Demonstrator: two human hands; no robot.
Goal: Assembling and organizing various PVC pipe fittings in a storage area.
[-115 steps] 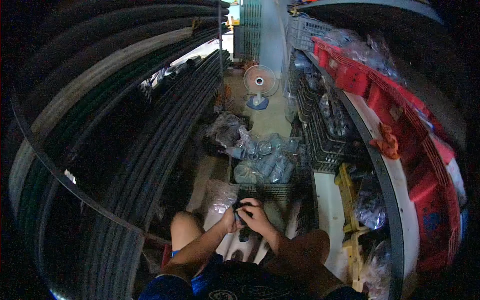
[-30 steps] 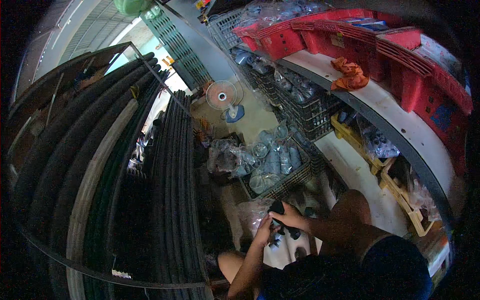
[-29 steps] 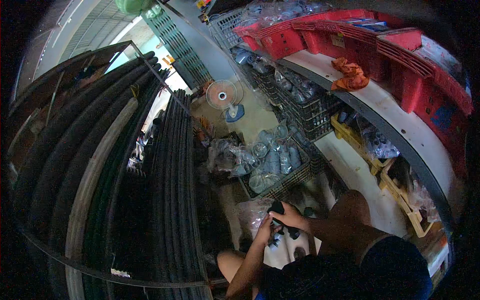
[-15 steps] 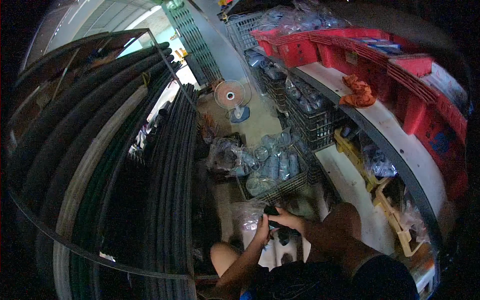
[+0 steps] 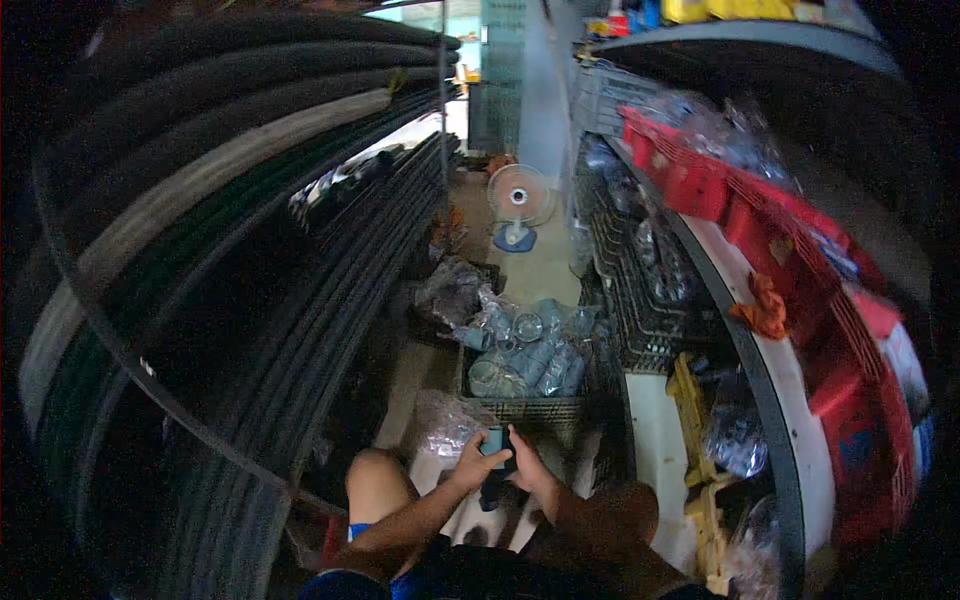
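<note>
Crate (image 5: 520, 408) of blue pipe fittings (image 5: 535, 350), hands (image 5: 500, 462) gripping one

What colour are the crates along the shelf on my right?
Red crates, seen in the head view, lined along the white shelf.

Hardware storeroom aisle, long dark pipes (image 5: 330, 250) racked left, red crates (image 5: 700, 180) on shelves, bagged pipe fittings (image 5: 530, 350)
</note>
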